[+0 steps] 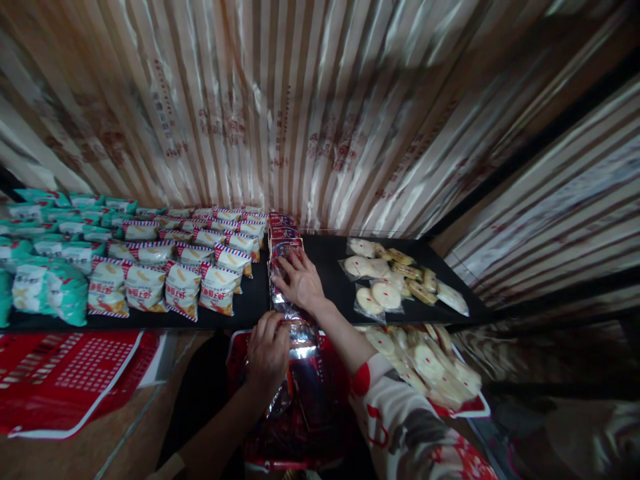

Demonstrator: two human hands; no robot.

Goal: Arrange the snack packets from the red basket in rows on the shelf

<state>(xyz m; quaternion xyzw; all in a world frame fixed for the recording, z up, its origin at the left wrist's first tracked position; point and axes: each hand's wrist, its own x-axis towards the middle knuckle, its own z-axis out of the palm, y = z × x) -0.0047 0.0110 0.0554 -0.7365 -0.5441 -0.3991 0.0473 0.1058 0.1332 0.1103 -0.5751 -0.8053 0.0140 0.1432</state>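
A column of dark red and purple shiny packets (287,247) lies on the black shelf, and shiny packaging continues over its front edge. My right hand (301,280) rests on the column with its fingers spread. Closer to me, my left hand (269,350) has its fingers curled at the left side of a silvery strip of packets (304,341); the fingertips are partly hidden. Beneath both hands stands a red basket (235,357) with more dark, shiny packets inside.
Left on the shelf (257,297) stand rows of white snack bags (145,287) and teal bags (65,287). To the right lie bagged round pale cakes (386,293); more fill a basket (480,408) below. Another red basket (65,380) sits at lower left. Striped plastic sheeting (310,120) hangs behind.
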